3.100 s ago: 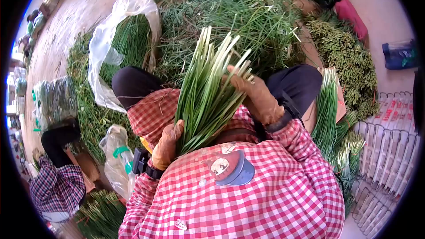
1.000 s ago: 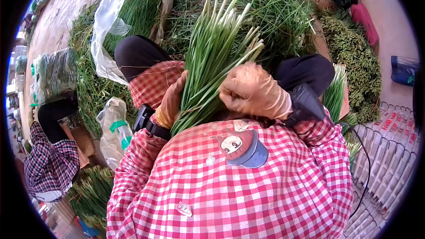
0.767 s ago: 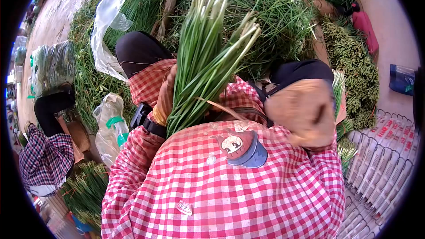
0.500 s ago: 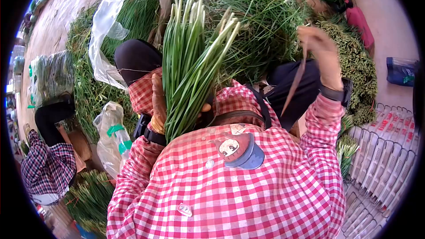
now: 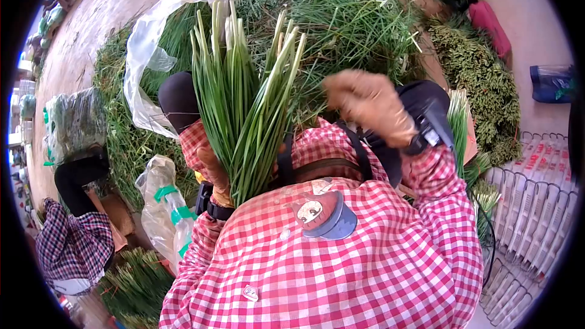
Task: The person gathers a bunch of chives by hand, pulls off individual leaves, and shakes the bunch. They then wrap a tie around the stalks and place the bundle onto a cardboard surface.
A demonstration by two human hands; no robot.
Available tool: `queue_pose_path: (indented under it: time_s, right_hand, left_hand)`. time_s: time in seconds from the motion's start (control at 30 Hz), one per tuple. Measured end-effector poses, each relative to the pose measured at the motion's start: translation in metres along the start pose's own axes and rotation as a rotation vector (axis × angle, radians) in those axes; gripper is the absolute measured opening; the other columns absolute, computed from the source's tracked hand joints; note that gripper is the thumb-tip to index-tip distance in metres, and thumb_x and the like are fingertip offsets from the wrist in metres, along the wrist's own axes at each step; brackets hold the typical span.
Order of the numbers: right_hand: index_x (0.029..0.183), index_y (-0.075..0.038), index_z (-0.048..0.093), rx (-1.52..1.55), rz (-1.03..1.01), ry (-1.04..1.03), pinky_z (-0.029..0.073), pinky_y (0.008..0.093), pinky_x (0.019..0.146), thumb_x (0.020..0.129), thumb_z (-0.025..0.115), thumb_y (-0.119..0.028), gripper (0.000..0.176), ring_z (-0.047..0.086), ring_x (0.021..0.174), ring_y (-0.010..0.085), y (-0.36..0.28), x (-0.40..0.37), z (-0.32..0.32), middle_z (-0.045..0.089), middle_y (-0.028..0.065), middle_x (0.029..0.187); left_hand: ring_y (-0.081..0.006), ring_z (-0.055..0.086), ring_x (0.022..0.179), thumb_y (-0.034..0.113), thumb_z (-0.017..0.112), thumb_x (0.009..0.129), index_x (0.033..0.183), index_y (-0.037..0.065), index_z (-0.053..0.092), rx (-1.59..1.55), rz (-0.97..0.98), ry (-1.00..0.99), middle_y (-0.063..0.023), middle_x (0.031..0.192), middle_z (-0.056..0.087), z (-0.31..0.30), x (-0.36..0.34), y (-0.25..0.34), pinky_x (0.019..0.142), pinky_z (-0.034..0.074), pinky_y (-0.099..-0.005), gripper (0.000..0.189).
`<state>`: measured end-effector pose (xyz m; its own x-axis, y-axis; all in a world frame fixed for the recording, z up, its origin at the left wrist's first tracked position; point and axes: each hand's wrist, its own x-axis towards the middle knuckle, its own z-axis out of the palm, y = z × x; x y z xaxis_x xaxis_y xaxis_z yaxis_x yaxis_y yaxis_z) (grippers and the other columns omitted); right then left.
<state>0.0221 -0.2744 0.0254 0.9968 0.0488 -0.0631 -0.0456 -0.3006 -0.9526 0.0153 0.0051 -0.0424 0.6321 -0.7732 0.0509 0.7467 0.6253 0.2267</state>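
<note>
A bunch of garlic chives (image 5: 234, 109) stands in front of my chest, pale cut ends up and green leaves down. My left hand (image 5: 214, 173) is closed around its lower left side, the thumb showing and the other fingers hidden behind the leaves. My right hand (image 5: 373, 105), in a brownish glove or soiled, is raised to the right of the bunch, apart from it. Motion smears its fingers, and I cannot make out anything in them.
Loose green leaves (image 5: 341, 30) heap ahead, with a clear plastic bag (image 5: 143, 61) at their left. A taped plastic bag (image 5: 161, 195) lies by my left arm. Another person (image 5: 73, 231) sits at far left. At right are bundled greens (image 5: 481, 79) and stacked wire-edged grey-white pieces (image 5: 530, 207).
My right hand has come inward and down toward the bunch; the thin brown strip that hung from it no longer shows. The chives and my left hand have shifted slightly left.
</note>
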Motion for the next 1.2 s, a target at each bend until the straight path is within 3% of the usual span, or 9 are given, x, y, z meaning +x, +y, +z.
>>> queue_pose_path:
  time_s: [0.2,0.3,0.37,0.4,0.47,0.63,0.93,1.03,1.2]
  right_hand:
    - [0.103,-0.001,0.068,-0.183,-0.151,0.581,0.053,0.0244,0.075,0.086,0.067,-0.007,0.018,0.066,0.079,0.0119,0.041,0.066,-0.080,0.071,0.0072,0.089]
    - [0.112,-0.002,0.063,-0.741,0.337,0.372,0.053,0.0258,0.080,0.093,0.059,-0.025,0.030,0.066,0.083,0.0145,0.008,0.066,-0.086,0.071,0.0087,0.096]
    - [0.123,-0.005,0.056,-0.909,0.281,0.263,0.052,0.0333,0.088,0.092,0.054,-0.046,0.051,0.065,0.097,0.0208,0.046,0.054,-0.079,0.067,0.0141,0.109]
    - [0.132,-0.009,0.053,-0.544,0.222,-0.098,0.048,0.0322,0.092,0.089,0.063,-0.041,0.054,0.059,0.109,0.0168,-0.004,0.039,-0.063,0.064,0.0090,0.119]
    - [0.123,0.001,0.056,0.256,0.264,-0.220,0.051,0.0286,0.084,0.081,0.070,-0.048,0.065,0.062,0.104,0.0191,-0.022,0.017,-0.030,0.066,0.0114,0.110]
    - [0.111,0.000,0.061,0.585,0.211,0.095,0.051,0.0266,0.074,0.083,0.071,-0.022,0.037,0.063,0.083,0.0140,-0.019,0.003,0.025,0.067,0.0075,0.097]
    - [0.097,-0.004,0.064,1.081,0.118,0.311,0.053,0.0266,0.069,0.087,0.063,-0.008,0.011,0.062,0.074,0.0128,0.011,0.022,-0.038,0.065,0.0037,0.084]
    - [0.101,-0.001,0.064,0.751,-0.120,0.567,0.052,0.0227,0.067,0.092,0.059,-0.008,0.013,0.061,0.073,0.0104,-0.013,0.024,-0.067,0.068,0.0062,0.093]
    - [0.115,-0.008,0.064,0.016,-0.374,0.154,0.052,0.0208,0.061,0.086,0.069,-0.019,0.031,0.060,0.066,0.0082,-0.064,-0.001,-0.016,0.069,0.0049,0.094]
  left_hand:
    - [-0.0387,0.061,0.104,0.063,0.055,0.084,0.147,-0.001,0.017,0.043,0.024,-0.177,-0.0320,0.145,0.027,-0.028,-0.008,-0.014,0.083,0.057,-0.0468,0.097]
    - [-0.0365,0.065,0.095,0.040,0.066,0.082,0.145,-0.004,0.021,0.137,-0.048,0.095,-0.0315,0.138,0.037,0.005,-0.011,-0.005,0.081,0.058,-0.0451,0.089]
    - [-0.0357,0.067,0.089,0.020,0.068,0.075,0.139,-0.007,0.030,0.212,-0.087,0.299,-0.0286,0.127,0.051,0.023,-0.006,0.003,0.077,0.059,-0.0428,0.079]
    - [-0.0358,0.067,0.087,0.019,0.068,0.074,0.137,-0.008,0.033,0.310,-0.059,0.317,-0.0280,0.124,0.053,0.024,-0.005,0.006,0.076,0.059,-0.0427,0.077]
    - [-0.0361,0.068,0.084,0.017,0.068,0.072,0.133,-0.009,0.037,0.498,-0.014,0.352,-0.0266,0.117,0.057,0.025,-0.003,0.010,0.074,0.060,-0.0426,0.073]
    - [-0.0331,0.068,0.086,0.027,0.069,0.077,0.128,-0.008,0.045,0.657,-0.104,0.455,-0.0218,0.115,0.060,0.011,-0.010,0.018,0.072,0.059,-0.0359,0.067]
    - [-0.0292,0.065,0.098,0.044,0.063,0.081,0.133,-0.006,0.044,0.444,-0.080,0.458,-0.0218,0.125,0.057,-0.058,-0.046,0.010,0.082,0.054,-0.0341,0.075]
    - [-0.0296,0.065,0.098,0.043,0.063,0.081,0.133,-0.006,0.043,0.440,-0.081,0.447,-0.0221,0.125,0.057,-0.042,-0.036,0.010,0.082,0.054,-0.0346,0.075]
    - [-0.0302,0.065,0.098,0.043,0.064,0.080,0.133,-0.006,0.043,0.442,-0.096,0.441,-0.0227,0.124,0.057,-0.034,-0.033,0.009,0.083,0.054,-0.0353,0.075]
